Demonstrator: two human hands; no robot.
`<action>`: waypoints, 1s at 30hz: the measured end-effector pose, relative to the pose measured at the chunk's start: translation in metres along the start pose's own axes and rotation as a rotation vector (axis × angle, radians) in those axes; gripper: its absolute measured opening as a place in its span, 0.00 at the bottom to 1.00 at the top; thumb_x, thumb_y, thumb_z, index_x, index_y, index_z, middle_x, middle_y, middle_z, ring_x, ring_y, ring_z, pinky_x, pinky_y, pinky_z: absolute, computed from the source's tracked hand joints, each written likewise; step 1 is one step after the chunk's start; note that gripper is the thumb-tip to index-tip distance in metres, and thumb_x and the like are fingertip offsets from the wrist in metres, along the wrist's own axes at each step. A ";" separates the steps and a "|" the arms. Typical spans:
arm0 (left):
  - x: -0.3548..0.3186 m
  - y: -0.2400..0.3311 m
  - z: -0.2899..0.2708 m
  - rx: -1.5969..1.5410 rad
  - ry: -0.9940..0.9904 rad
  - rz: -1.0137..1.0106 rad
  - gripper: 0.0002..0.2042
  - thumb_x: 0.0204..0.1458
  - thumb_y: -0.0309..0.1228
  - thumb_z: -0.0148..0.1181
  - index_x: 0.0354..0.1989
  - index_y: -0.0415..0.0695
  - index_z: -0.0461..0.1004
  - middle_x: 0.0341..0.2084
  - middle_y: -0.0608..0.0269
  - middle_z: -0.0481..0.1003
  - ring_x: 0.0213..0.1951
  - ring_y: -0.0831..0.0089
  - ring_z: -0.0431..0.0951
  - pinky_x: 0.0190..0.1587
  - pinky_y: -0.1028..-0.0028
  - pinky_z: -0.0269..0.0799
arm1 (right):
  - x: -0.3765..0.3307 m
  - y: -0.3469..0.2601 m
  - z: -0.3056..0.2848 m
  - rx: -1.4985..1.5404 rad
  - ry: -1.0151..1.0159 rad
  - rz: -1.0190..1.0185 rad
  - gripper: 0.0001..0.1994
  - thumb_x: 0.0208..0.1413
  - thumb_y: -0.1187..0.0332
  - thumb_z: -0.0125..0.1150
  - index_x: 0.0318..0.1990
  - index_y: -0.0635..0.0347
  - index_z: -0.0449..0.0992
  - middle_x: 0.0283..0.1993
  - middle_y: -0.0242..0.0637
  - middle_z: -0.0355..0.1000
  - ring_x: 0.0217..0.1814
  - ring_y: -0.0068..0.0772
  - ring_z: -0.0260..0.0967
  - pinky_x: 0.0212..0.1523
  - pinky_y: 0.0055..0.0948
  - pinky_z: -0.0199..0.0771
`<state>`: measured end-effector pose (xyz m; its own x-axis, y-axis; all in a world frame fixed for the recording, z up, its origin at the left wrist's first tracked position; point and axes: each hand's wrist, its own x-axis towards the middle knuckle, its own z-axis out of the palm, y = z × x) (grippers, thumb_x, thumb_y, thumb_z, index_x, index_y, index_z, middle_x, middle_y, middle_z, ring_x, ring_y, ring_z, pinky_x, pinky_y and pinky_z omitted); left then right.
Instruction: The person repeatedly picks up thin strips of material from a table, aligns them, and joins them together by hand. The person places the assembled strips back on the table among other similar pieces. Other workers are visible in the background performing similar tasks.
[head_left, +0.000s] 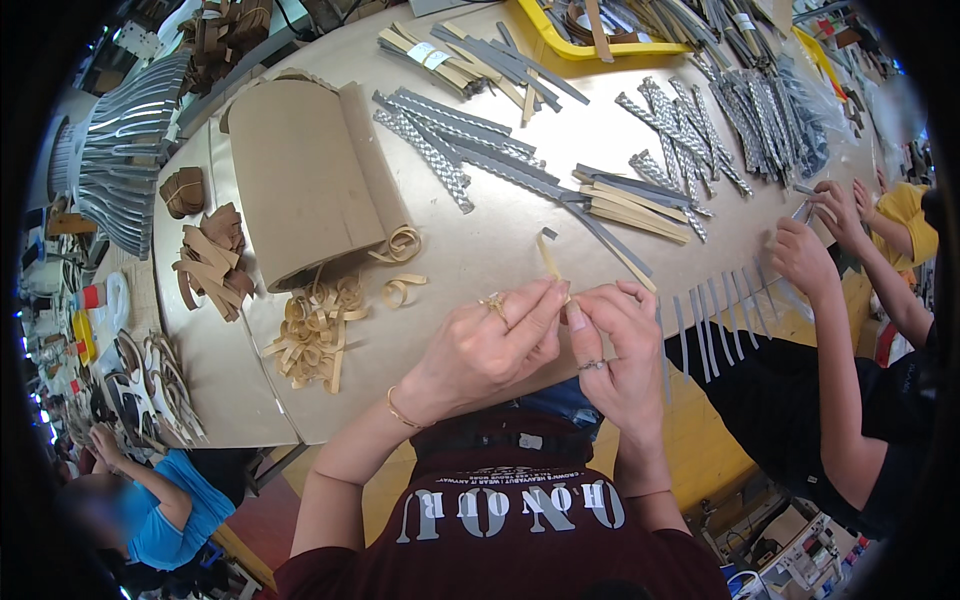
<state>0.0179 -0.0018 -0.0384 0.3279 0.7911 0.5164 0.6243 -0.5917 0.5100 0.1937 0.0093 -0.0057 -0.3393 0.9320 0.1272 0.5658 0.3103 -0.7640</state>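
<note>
We've got left hand (495, 335) and right hand (618, 335) pinching skinny tan strip (548, 258); loopy tan curls (325, 345) on bench (205, 375); white-lettered maroon shirt (470, 572).

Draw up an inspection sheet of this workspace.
Surface: glossy beige flat tabletop, seam toward the left.
Job's things: narrow tan strip with a grey end, projecting beyond the fingertips.
Clutter: loose heap of curled tan strips, flat brown strips, large tan arched cardboard-like sheet, silver braided strips, yellow plastic tray.
Hands: left hand pinches the strip; right hand meets it, grip partly hidden.
Cables: thin black cable, upper left.
Surroundings: person in black, right; person in blue, lower left.
</note>
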 end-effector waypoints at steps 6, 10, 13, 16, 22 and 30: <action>0.001 0.005 0.001 -0.102 0.015 -0.091 0.16 0.47 0.21 0.64 0.46 0.37 0.78 0.39 0.55 0.81 0.31 0.67 0.83 0.28 0.75 0.78 | 0.000 0.001 0.000 0.007 0.040 0.015 0.03 0.57 0.71 0.60 0.33 0.59 0.78 0.29 0.31 0.74 0.32 0.33 0.71 0.56 0.40 0.56; 0.004 0.007 0.003 -0.298 0.054 -0.236 0.12 0.48 0.21 0.64 0.43 0.37 0.80 0.37 0.54 0.81 0.31 0.66 0.84 0.32 0.75 0.80 | 0.001 0.002 0.002 0.007 0.061 -0.008 0.03 0.55 0.71 0.61 0.31 0.58 0.77 0.28 0.30 0.74 0.31 0.31 0.70 0.56 0.40 0.57; 0.004 0.006 -0.001 -0.360 0.060 -0.331 0.09 0.49 0.21 0.64 0.39 0.38 0.82 0.35 0.54 0.82 0.32 0.67 0.84 0.35 0.75 0.80 | 0.004 0.002 0.007 0.014 0.072 -0.051 0.02 0.53 0.71 0.62 0.30 0.57 0.77 0.28 0.29 0.74 0.31 0.31 0.71 0.55 0.40 0.58; 0.002 0.003 -0.012 -0.342 0.021 -0.394 0.08 0.50 0.20 0.63 0.39 0.38 0.82 0.34 0.54 0.82 0.33 0.69 0.83 0.37 0.77 0.79 | 0.004 0.001 0.013 0.024 0.066 -0.090 0.02 0.51 0.71 0.62 0.29 0.56 0.76 0.28 0.29 0.73 0.31 0.30 0.71 0.53 0.39 0.59; -0.032 -0.004 -0.097 0.015 0.674 -0.698 0.14 0.60 0.30 0.48 0.34 0.34 0.79 0.32 0.55 0.78 0.30 0.74 0.76 0.33 0.76 0.72 | 0.007 0.005 0.044 0.075 -0.030 -0.137 0.04 0.52 0.68 0.59 0.28 0.56 0.76 0.27 0.31 0.73 0.34 0.34 0.71 0.49 0.36 0.62; -0.100 0.004 -0.231 -0.254 1.337 -0.113 0.17 0.64 0.36 0.49 0.46 0.32 0.75 0.38 0.54 0.78 0.31 0.75 0.74 0.33 0.81 0.71 | 0.016 -0.025 0.164 -0.234 -0.429 -0.272 0.08 0.56 0.63 0.56 0.31 0.52 0.79 0.34 0.33 0.74 0.41 0.32 0.70 0.47 0.36 0.62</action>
<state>-0.1765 -0.1196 0.0712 -0.7359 0.1703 0.6553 0.4080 -0.6609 0.6299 0.0513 -0.0147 -0.0879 -0.7441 0.6681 -0.0063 0.5503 0.6075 -0.5727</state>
